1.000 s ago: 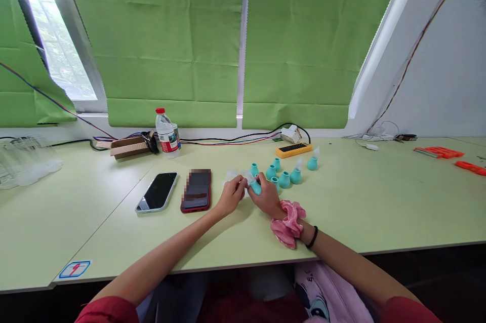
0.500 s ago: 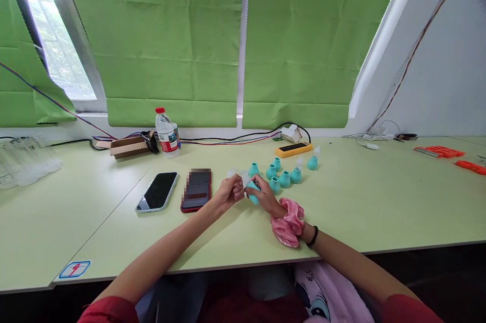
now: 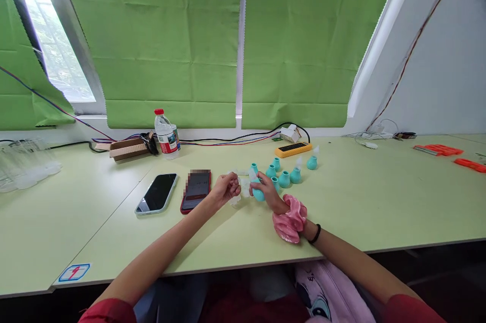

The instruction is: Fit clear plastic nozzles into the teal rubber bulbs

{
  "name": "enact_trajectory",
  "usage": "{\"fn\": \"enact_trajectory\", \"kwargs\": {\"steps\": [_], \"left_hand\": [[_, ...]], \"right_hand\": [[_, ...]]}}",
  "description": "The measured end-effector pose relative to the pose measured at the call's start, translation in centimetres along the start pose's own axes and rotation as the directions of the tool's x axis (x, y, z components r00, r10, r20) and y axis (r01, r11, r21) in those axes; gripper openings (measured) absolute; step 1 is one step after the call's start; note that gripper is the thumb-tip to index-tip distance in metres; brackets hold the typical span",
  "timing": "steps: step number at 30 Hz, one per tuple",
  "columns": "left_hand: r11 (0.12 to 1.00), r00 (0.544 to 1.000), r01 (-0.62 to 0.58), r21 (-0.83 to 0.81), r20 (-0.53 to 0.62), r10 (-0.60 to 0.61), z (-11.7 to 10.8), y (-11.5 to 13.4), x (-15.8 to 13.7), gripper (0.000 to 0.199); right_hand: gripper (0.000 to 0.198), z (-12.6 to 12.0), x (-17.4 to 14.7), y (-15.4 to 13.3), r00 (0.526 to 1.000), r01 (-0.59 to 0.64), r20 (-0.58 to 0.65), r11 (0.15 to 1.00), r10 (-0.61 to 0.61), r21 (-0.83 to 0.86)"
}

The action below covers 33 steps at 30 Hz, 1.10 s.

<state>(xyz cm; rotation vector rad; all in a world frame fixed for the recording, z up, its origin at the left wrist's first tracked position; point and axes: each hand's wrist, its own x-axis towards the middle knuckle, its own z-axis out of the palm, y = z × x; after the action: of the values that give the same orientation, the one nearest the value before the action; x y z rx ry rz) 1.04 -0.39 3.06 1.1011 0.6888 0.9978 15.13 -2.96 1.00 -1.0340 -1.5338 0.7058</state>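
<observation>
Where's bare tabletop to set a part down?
Free: right of the pink scrunchie, toward the orange tools. Also between the light-cased phone and the edge label. Crowded: around the left hand and right hand, with turquoise bulbs and translucent pieces.

Left sleeve, lower left of frame: dark red. Right sleeve, lower right: same. Right forearm: shiny pink scrunchie, ruffled, at wrist; thin black band just behind it.
</observation>
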Motion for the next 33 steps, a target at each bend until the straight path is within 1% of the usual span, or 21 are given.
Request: {"fn": "enact_trajectory", "kwargs": {"steps": [1, 2, 3, 4, 5, 6, 7, 8, 9, 10, 13, 15, 17, 20, 22, 23, 26, 28, 30, 31, 33], "left_hand": [[0.987, 0.998, -0.047, 0.151, -0.028, 0.052, -0.3, -0.2, 0.2, 0.020], [0.938, 0.991, -0.096, 0.333, -0.057, 0.122, -0.5, -0.4, 0.4, 0.019], [0.838, 0.976, -0.135, 0.528, -0.077, 0.206, -0.7, -0.6, 0.5, 0.019], [0.691, 0.953, -0.156, 0.705, -0.075, 0.292, -1.0, -0.9, 0.7, 0.020], [0.525, 0.934, -0.158, 0.836, -0.046, 0.354, -1.2, -1.1, 0.8, 0.020], [0.373, 0.923, -0.146, 0.916, -0.010, 0.385, -1.4, -1.4, 0.9, 0.021], [0.261, 0.920, -0.135, 0.956, 0.022, 0.392, -1.5, -1.6, 1.1, 0.022], [0.199, 0.920, -0.134, 0.971, 0.048, 0.388, -1.6, -1.8, 1.2, 0.022], [0.179, 0.919, -0.144, 0.973, 0.064, 0.389, -1.8, -1.9, 1.2, 0.023], [0.187, 0.914, -0.165, 0.968, 0.078, 0.399, -1.8, -2.0, 1.3, 0.023], [0.264, 0.890, -0.243, 0.933, 0.107, 0.443, -2.0, -1.9, 1.4, 0.017], [0.318, 0.887, -0.257, 0.913, 0.092, 0.453, -2.0, -1.8, 1.4, 0.011], [0.345, 0.880, -0.257, 0.903, 0.071, 0.469, -1.8, -1.6, 1.1, 0.008], [0.335, 0.846, -0.300, 0.893, 0.086, 0.527, -1.4, -1.2, 0.4, 0.019], [0.348, 0.825, -0.359, 0.866, 0.120, 0.552, -1.0, -0.9, -0.1, 0.026], [0.359, 0.822, -0.386, 0.850, 0.140, 0.552, -0.7, -0.9, -0.4, 0.026], [0.359, 0.825, -0.415, 0.836, 0.179, 0.536, 0.0, -1.1, -0.9, 0.021], [0.338, 0.827, -0.401, 0.851, 0.179, 0.532, 0.4, -1.3, -1.0, 0.025], [0.338, 0.836, -0.383, 0.860, 0.167, 0.523, 0.5, -1.5, -0.9, 0.032], [0.355, 0.846, -0.376, 0.856, 0.161, 0.509, 0.5, -1.5, -0.8, 0.036], [0.419, 0.875, -0.364, 0.832, 0.151, 0.460, 0.4, -1.5, -0.6, 0.039]], "right_hand": [[0.025, 0.1, 0.0, 0.1, 1.000, 0.002, 0.003, 1.000, -0.002, 0.001], [0.023, 0.1, 0.0, 0.3, 1.000, 0.005, 0.008, 1.000, -0.005, 0.004], [0.021, 0.2, 0.1, 0.5, 1.000, 0.008, 0.013, 1.000, -0.008, 0.007], [0.019, 0.3, 0.1, 0.7, 1.000, 0.012, 0.017, 1.000, -0.013, 0.009], [0.017, 0.4, 0.2, 0.9, 1.000, 0.019, 0.020, 1.000, -0.019, 0.012], [0.015, 0.4, 0.2, 1.1, 0.999, 0.026, 0.020, 1.000, -0.026, 0.013], [0.014, 0.5, 0.3, 1.3, 0.999, 0.033, 0.018, 0.999, -0.033, 0.011], [0.014, 0.5, 0.4, 1.4, 0.999, 0.037, 0.014, 0.999, -0.037, 0.009], [0.013, 0.4, 0.4, 1.5, 0.999, 0.040, 0.010, 0.999, -0.040, 0.005], [0.013, 0.4, 0.4, 1.5, 0.999, 0.040, 0.008, 0.999, -0.040, -0.002], [0.012, 0.4, 0.3, 1.2, 0.998, 0.059, 0.025, 0.995, -0.058, -0.081], [0.010, 0.4, 0.1, 1.1, 0.995, 0.095, 0.045, 0.976, -0.088, -0.194], [0.012, 0.5, -0.1, 0.9, 0.989, 0.146, 0.064, 0.939, -0.133, -0.312], [0.012, 0.7, -0.3, 0.8, 0.976, 0.216, 0.092, 0.877, -0.196, -0.430], [0.009, 0.8, -0.3, 0.8, 0.968, 0.251, 0.115, 0.848, -0.223, -0.467], [0.007, 0.8, -0.4, 0.7, 0.962, 0.274, 0.134, 0.837, -0.239, -0.474], [0.005, 0.9, -0.5, 0.7, 0.929, 0.371, 0.203, 0.801, -0.311, -0.470], [0.004, 1.0, -0.7, 0.7, 0.909, 0.416, 0.238, 0.777, -0.343, -0.472], [0.003, 1.0, -0.8, 0.8, 0.906, 0.421, 0.256, 0.774, -0.336, -0.474], [0.002, 1.0, -0.9, 0.8, 0.909, 0.412, 0.264, 0.780, -0.321, -0.470], [0.003, 1.0, -1.0, 0.7, 0.917, 0.388, 0.281, 0.800, -0.284, -0.458]]}}
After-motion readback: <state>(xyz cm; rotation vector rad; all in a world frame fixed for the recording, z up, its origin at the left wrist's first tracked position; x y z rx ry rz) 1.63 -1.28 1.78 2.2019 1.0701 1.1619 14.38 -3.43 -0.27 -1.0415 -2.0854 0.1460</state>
